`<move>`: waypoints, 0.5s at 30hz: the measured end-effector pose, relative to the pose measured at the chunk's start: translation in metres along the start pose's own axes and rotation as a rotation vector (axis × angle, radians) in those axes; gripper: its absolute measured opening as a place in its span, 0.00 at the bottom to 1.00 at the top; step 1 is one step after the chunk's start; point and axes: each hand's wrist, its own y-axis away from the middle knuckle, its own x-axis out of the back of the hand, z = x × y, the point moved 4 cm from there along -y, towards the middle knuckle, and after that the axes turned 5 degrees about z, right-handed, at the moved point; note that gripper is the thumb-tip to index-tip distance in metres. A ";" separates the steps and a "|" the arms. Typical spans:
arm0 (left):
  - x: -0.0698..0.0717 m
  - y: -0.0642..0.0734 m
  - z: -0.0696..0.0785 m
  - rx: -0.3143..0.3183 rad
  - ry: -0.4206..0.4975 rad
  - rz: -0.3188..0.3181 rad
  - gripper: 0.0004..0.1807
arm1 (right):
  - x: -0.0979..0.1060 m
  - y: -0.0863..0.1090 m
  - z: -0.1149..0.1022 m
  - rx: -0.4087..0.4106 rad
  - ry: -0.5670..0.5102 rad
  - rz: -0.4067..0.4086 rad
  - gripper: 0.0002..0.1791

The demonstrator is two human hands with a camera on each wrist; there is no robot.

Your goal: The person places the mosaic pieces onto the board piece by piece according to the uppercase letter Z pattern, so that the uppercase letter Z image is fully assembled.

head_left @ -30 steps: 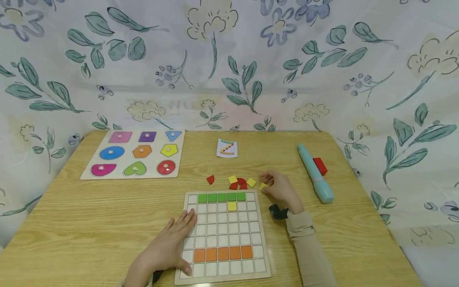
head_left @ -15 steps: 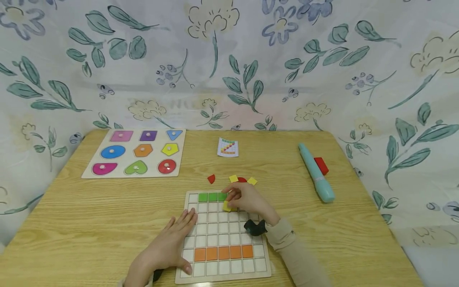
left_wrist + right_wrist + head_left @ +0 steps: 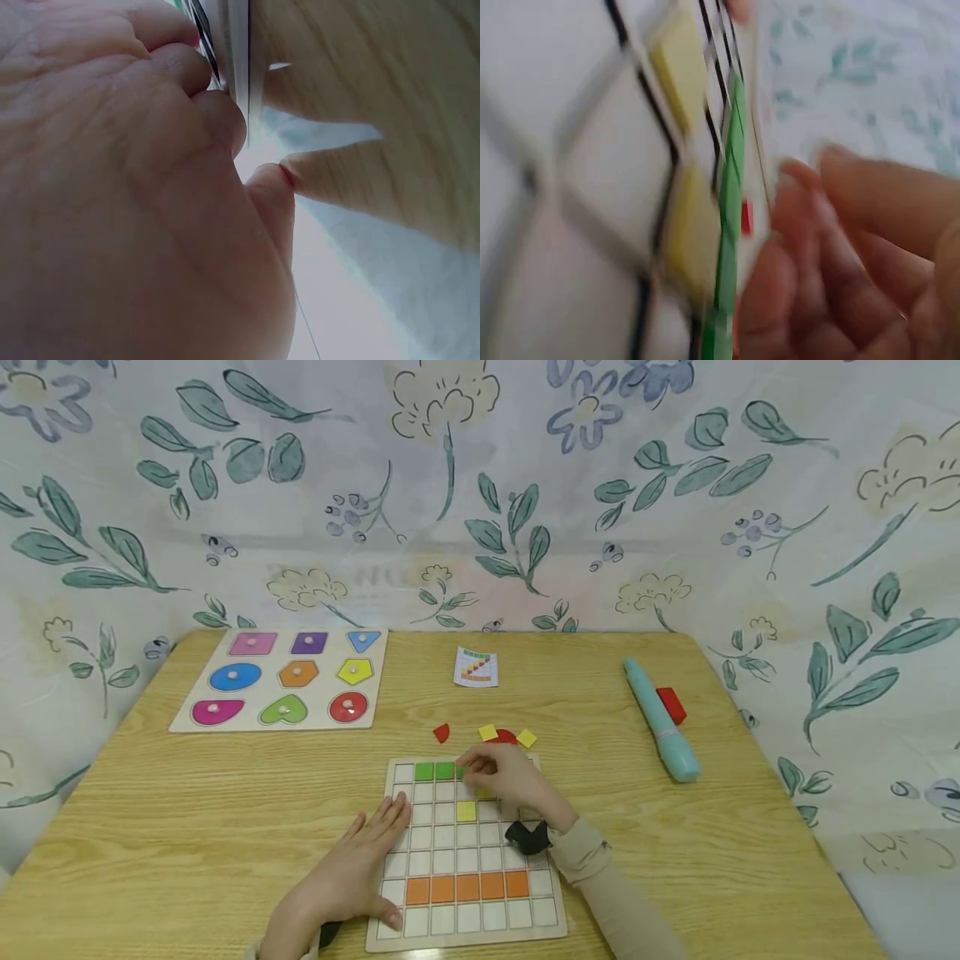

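Observation:
My left hand (image 3: 348,872) rests with spread fingers on the left edge of the white grid board (image 3: 444,838). Over the board's upper part hovers my right hand (image 3: 513,777), fingers loosely bent and nothing between them in the right wrist view. Just below its fingertips, a yellow square tile (image 3: 466,811) lies in a third-row cell. Another yellow tile (image 3: 694,232) sits diagonally beside it, mostly covered by the hand in the head view. Green tiles (image 3: 424,772) line the top row, some hidden by the hand. Orange tiles (image 3: 467,887) fill part of a lower row.
Behind the board lie loose yellow tiles (image 3: 527,739) and red quarter-round pieces (image 3: 442,732). A small pattern card (image 3: 476,668) is farther back. A shape puzzle (image 3: 252,697) lies back left; a turquoise tapered stick (image 3: 660,722) and a red block (image 3: 671,705) are at right.
My right hand has picked up a yellow tile from the right of the loose pieces, carried it left to the board and let it go in the third row. The left hand stayed put.

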 end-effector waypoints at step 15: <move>-0.001 0.000 -0.001 0.006 -0.004 -0.001 0.74 | 0.052 0.001 0.043 -0.216 0.094 0.456 0.19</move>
